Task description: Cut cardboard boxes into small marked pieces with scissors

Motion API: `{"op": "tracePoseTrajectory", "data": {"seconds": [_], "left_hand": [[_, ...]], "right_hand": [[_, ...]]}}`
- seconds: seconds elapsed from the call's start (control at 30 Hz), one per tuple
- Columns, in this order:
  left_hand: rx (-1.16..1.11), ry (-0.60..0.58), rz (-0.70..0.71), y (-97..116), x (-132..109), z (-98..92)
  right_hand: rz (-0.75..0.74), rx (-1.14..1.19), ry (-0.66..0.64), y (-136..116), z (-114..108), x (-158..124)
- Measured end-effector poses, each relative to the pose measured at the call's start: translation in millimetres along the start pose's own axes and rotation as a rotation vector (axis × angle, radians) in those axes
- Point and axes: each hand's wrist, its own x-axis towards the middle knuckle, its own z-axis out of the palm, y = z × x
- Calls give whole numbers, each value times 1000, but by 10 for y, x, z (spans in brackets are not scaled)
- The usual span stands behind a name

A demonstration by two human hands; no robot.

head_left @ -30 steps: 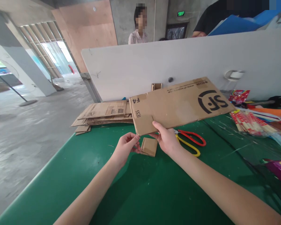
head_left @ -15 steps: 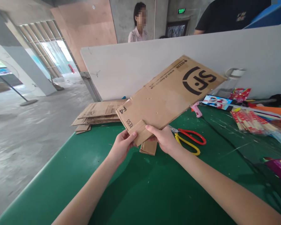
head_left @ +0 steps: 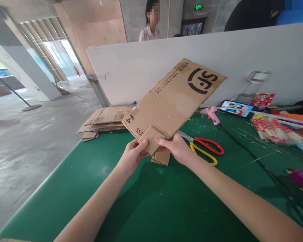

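A flat sheet of brown cardboard (head_left: 166, 101) with black SF lettering is held up at a slant above the table. Over its lower edge lies a small cardboard piece (head_left: 151, 136). My left hand (head_left: 135, 153) pinches the small piece and the sheet at the lower left, thumb on top. On the right side, my right hand (head_left: 178, 148) grips both as well, its thumb pressed on the small piece. Fingers beneath are mostly hidden. Below the hands, more small cardboard pieces (head_left: 161, 158) lie on the green table.
Scissors (head_left: 204, 148) with red and yellow handles lie right of my hands. Beyond them are a pink glue gun (head_left: 212, 115), a phone (head_left: 237, 108) and packaged sticks (head_left: 272, 127). Stacked cardboard (head_left: 106, 117) sits at the back left. A white partition (head_left: 141, 74) stands behind; people are beyond it.
The cardboard sheet has swung left and tilted more steeply, uncovering more of the glue gun. The small piece has turned against it; both hands keep their hold.
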Motion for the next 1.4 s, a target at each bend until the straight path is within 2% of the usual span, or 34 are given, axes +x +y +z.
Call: {"op": "tracePoseTrajectory", "data": {"seconds": [0.13, 0.3, 0.43, 0.6, 0.67, 0.93, 1.03, 1.1, 1.17, 1.23, 1.3, 1.4], "left_hand": [[-46, -44, -65, 71, 1, -40], [-67, 15, 18, 137, 18, -87], [-87, 6, 31, 120, -3, -65], [-65, -101, 29, 69, -35, -32], [-38, -101, 22, 53, -37, -26], [-99, -19, -25, 37, -50, 65], [-116, 36, 16, 18, -45, 92], [-132, 85, 51, 12, -38, 98], [-149, 134, 80, 22, -31, 101], [-182, 179, 104, 47, -28, 108], [-235, 220, 124, 78, -30, 124], [-314, 261, 162, 117, -45, 164]], "right_hand": [[20, 51, -62, -52, -15, -11], [48, 41, -142, -98, -58, -24], [12, 21, -115, -95, -53, -30], [-31, 25, -11, -87, -41, -15], [-30, 17, -4, -95, -61, -6], [40, -112, -152, -110, -178, 33], [-17, -379, -120, -225, -275, 60], [-50, -784, -58, -374, -410, 68], [82, -1272, -8, -526, -598, 56], [315, -1563, -62, -612, -807, 22], [486, -1769, -83, -600, -996, -34], [527, -1851, -58, -462, -1177, -133]]}}
